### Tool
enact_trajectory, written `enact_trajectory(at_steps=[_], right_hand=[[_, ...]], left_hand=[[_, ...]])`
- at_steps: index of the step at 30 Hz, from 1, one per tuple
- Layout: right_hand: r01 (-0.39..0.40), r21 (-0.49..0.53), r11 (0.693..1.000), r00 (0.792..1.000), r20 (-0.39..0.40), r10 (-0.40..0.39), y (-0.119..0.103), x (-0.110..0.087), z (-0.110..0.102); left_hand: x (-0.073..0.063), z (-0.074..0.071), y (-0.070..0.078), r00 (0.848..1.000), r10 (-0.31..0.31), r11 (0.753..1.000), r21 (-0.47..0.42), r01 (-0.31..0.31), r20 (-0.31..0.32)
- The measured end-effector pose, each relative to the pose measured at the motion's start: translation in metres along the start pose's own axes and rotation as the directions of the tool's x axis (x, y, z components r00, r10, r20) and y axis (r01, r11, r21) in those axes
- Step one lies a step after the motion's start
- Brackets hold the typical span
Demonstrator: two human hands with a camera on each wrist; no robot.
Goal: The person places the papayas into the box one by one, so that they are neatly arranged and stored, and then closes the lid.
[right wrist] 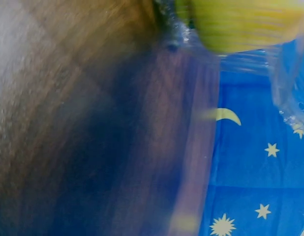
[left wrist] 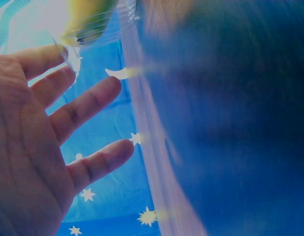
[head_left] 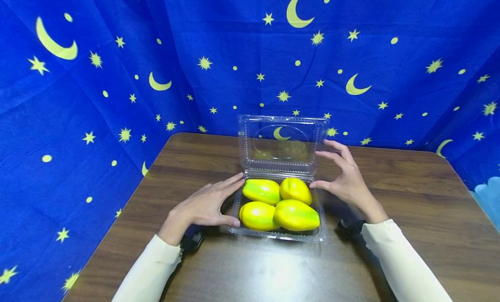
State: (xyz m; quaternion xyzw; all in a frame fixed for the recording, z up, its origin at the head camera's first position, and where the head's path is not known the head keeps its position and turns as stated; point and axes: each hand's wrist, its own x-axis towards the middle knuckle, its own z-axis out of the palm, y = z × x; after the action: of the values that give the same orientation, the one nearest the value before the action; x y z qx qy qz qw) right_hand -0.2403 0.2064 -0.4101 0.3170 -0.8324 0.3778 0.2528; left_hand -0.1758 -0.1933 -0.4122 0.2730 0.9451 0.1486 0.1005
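A clear plastic clamshell container (head_left: 277,237) sits on the table with its lid (head_left: 250,141) raised at the back. Several glossy yellow-green fruits (head_left: 297,215), shaped like small papayas, fill its base in two rows. My left hand (head_left: 207,204) lies along the container's left side, thumb near the front corner and fingertips at the back corner; in the left wrist view its fingers (left wrist: 93,105) are spread. At the right, my right hand (head_left: 347,178) has its thumb by the base's back corner and its fingers extended at the lid's right edge. The right wrist view shows fruit (right wrist: 250,24) through clear plastic, without the hand.
The brown wood-grain table (head_left: 187,271) reflects a bright light patch in front of the container. Behind and to the left hangs a blue curtain (head_left: 218,28) with yellow moons and stars. Dark wrist devices (head_left: 191,242) sit under both cream sleeves (head_left: 402,254).
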Motion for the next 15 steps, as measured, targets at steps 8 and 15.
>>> enact_trajectory(at_steps=[8, 15], right_hand=[[0.005, 0.023, 1.000, 1.000, -0.023, -0.004, -0.015, -0.003, -0.007], [-0.002, 0.052, 0.999, 0.999, -0.041, 0.004, -0.038, -0.001, -0.016]], left_hand=[[-0.002, 0.000, 0.000, 1.000, 0.012, 1.000, 0.001, -0.012, -0.007], [-0.001, -0.001, 0.001, 1.000, 0.006, 1.000, -0.001, -0.006, -0.003]])
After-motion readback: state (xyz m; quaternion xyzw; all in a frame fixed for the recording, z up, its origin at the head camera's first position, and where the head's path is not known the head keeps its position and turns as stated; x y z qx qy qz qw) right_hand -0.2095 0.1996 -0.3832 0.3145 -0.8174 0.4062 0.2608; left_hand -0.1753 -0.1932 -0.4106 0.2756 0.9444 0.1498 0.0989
